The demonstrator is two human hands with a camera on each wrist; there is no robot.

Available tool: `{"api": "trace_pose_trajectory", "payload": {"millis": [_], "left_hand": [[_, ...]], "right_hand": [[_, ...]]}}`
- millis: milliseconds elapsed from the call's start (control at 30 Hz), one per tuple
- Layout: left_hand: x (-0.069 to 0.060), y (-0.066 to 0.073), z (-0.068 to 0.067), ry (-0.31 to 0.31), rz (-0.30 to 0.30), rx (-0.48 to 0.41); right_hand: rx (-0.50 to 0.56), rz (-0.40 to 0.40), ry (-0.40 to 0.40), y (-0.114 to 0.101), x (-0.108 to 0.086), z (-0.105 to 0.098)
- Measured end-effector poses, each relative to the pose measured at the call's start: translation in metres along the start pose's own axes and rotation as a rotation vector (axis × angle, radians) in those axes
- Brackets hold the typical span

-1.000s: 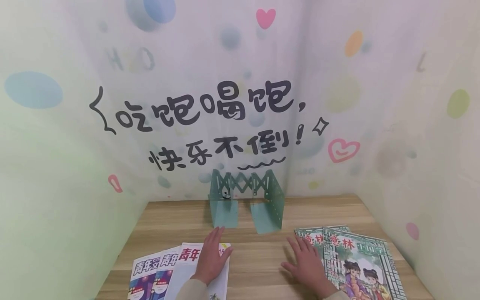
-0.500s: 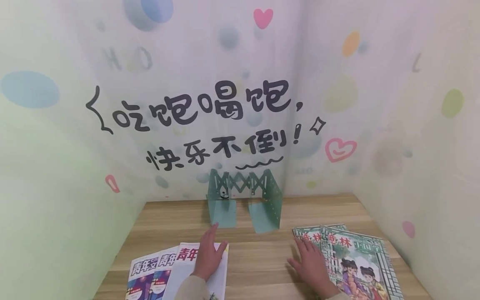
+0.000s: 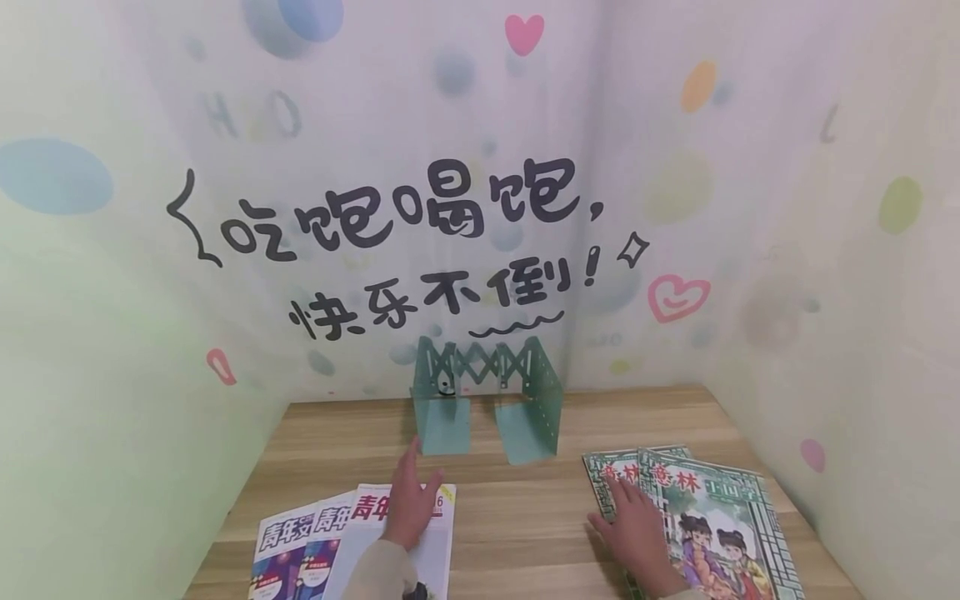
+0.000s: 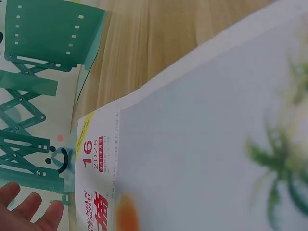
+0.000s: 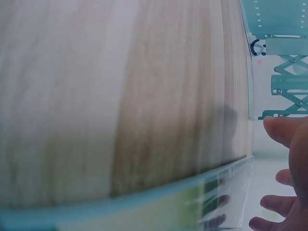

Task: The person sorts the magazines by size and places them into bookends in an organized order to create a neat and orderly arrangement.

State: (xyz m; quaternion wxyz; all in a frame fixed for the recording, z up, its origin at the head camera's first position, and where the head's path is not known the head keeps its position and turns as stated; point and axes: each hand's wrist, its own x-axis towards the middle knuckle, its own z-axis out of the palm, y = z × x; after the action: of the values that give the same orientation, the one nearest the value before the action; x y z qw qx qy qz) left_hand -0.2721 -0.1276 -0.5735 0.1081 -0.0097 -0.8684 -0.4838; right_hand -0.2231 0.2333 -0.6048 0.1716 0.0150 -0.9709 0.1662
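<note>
"Left grip (image 3: 408, 510): in what state?"

"Unclosed, its fingers extended and its thumb set apart; it holds nothing. It lies over a red-titled magazine (image 3: 433, 546), fingers pointing past the upper edge toward the green book stand (image 3: 546, 400). Contact with the cover cannot be told."

"And the right grip (image 3: 633, 533)?"

"Likewise unclosed, fingers loosely spread and holding nothing. It lies over the lower magazine (image 3: 597, 468) of the right-hand pair, beside the upper magazine (image 3: 723, 533), whose cover shows two cartoon children. Whether it touches either cannot be told."

"How are the magazines arranged?"

"In two groups on the wood-grain tabletop (image 3: 517, 533). At left, the red-titled one overlaps two purple magazines (image 3: 281, 567) in a fan; at right, the upper one partly covers the lower."

"Where is the stand?"

"Farther back, between the groups and near the wall (image 3: 637, 125). Two side plates stand upright, joined by crossing bars. Black lettering (image 3: 450, 200) runs across the wall above."

"What does the left wrist view add?"

"The red-titled cover bears a yellow corner strip, the number 16 and a palm tree, the last blurred."
</note>
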Motion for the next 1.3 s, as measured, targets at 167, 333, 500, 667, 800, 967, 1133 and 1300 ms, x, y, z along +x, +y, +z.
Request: {"api": "trace_pose_trajectory", "payload": {"millis": [167, 333, 500, 667, 800, 967, 1133, 1300], "left_hand": [[0.009, -0.005, -0.002, -0.031, -0.054, -0.038], [0.017, -0.005, -0.005, -0.057, -0.076, -0.055], [0.025, -0.004, -0.01, -0.09, -0.065, -0.075], [0.032, -0.003, -0.013, -0.117, -0.059, -0.083], [0.034, 0.0, -0.017, -0.144, -0.062, -0.089], [0.037, 0.004, -0.02, -0.163, -0.066, -0.098], [0.039, 0.005, -0.021, -0.166, -0.094, -0.1], [0.044, 0.005, -0.023, -0.174, -0.086, -0.081]], "right_hand": [[-0.005, 0.022, -0.009, 0.003, -0.001, -0.002], [-0.012, 0.064, -0.031, 0.008, -0.002, -0.005], [0.01, 0.08, -0.058, 0.012, -0.002, -0.008], [0.003, 0.093, -0.077, 0.017, -0.004, -0.012], [-0.015, 0.142, -0.108, 0.022, -0.005, -0.011], [-0.038, 0.232, -0.162, 0.03, -0.004, -0.008], [-0.041, 0.257, -0.172, 0.036, -0.005, -0.009], [-0.041, 0.265, -0.176, 0.041, -0.004, -0.013]]}}
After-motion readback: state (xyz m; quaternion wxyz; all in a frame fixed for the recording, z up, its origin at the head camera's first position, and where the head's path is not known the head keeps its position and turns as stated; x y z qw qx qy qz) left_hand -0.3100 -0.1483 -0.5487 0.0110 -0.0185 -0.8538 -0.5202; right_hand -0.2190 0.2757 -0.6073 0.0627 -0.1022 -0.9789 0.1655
